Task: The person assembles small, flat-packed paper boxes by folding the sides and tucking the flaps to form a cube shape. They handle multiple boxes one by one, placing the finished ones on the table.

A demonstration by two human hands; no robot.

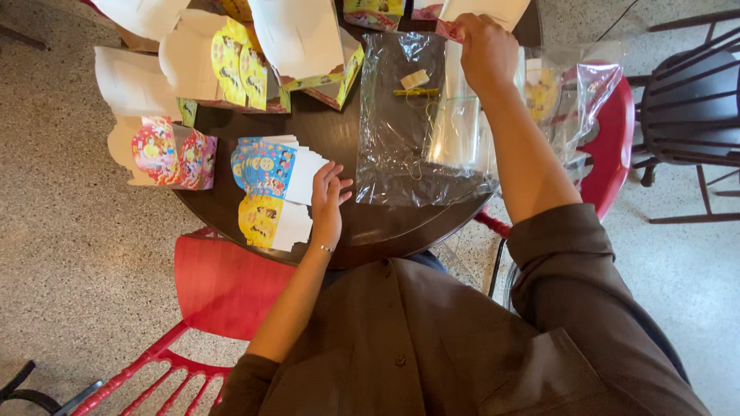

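Observation:
My left hand (327,202) rests with fingers spread on the edge of a stack of flat, colourful printed cardboard sheets (271,171) on the dark round table (385,231). A yellow flat sheet (262,219) lies just below the stack. My right hand (484,48) reaches to the far side of the table and grips a folded white and pink carton (470,14). Clear plastic bags (408,115) lie between my hands.
Several folded colourful cartons (231,58) stand on the table's far left, one pink carton (173,154) nearer. A red chair (223,281) stands at the lower left, another red seat (613,139) at the right, and a black wooden chair (690,100) beyond it.

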